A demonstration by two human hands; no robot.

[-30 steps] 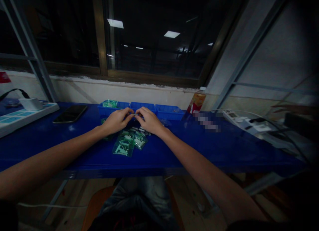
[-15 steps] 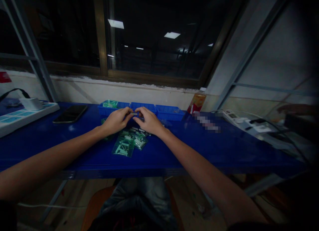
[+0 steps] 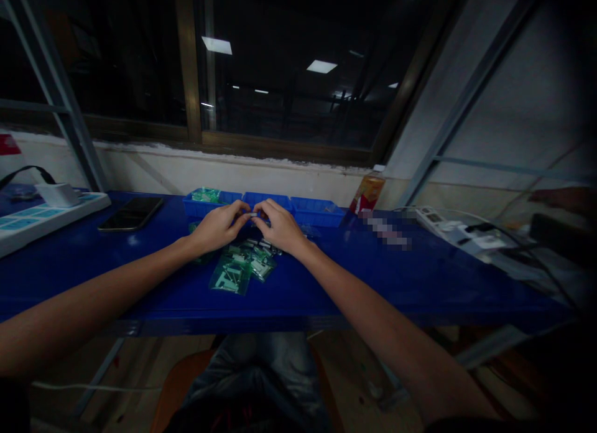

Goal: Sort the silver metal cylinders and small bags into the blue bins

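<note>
Between their fingertips, my left hand [image 3: 222, 223] and my right hand [image 3: 278, 224] both pinch a small, short metallic piece [image 3: 252, 215]. It is too small and dim for me to tell its kind. Just below the hands, green-tinted plastic bags [image 3: 230, 272] of small metal parts lie on the blue table [image 3: 298, 293]. A few loose silvery parts [image 3: 252, 242] rest above the bags, partly covered by my right hand. Behind my hands stand blue bins: the left bin [image 3: 228, 198] holds green bags, the middle bin [image 3: 275, 200] is partly hidden, and the right bin [image 3: 317, 212] shows small bits.
A phone [image 3: 131, 213] and a white power strip [image 3: 56, 218] lie at the left. Right of the bins stands an orange-and-red bottle [image 3: 368, 195]. Another power strip [image 3: 476, 237] with cables is at the far right. A window [image 3: 298, 78] rises behind the table.
The small piece between my fingertips has turned slightly and catches more light. Both hands stay in nearly the same place, and the bags and bins are unmoved.
</note>
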